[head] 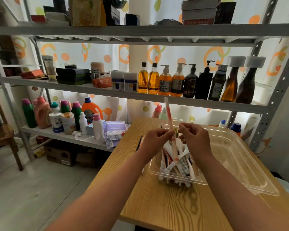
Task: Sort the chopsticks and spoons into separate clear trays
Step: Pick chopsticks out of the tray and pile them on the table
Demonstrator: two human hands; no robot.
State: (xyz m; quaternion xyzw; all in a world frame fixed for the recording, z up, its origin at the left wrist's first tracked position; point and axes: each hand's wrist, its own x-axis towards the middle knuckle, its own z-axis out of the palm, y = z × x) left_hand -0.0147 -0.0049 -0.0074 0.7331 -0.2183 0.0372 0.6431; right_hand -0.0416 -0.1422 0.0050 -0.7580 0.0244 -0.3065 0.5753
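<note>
Wood desk: light grain-patterned desk; its left edge runs diagonally beside bare grey floor, and the near surface lies free.
Small tray: narrow clear plastic tray on the desk, crammed with wrapped chopsticks and white plastic spoons.
Large tray: wide clear plastic tray touching the small one's right side, nothing visible inside.
Left hand: left hand pinched on a long red-and-white paper-wrapped chopstick pair, upright above the small tray.
Right hand: right hand, fingers curled narrow just beside the wrapper; contact cannot be told.
Backdrop: grey metal shelf rack with bottles stands behind the desk.
</note>
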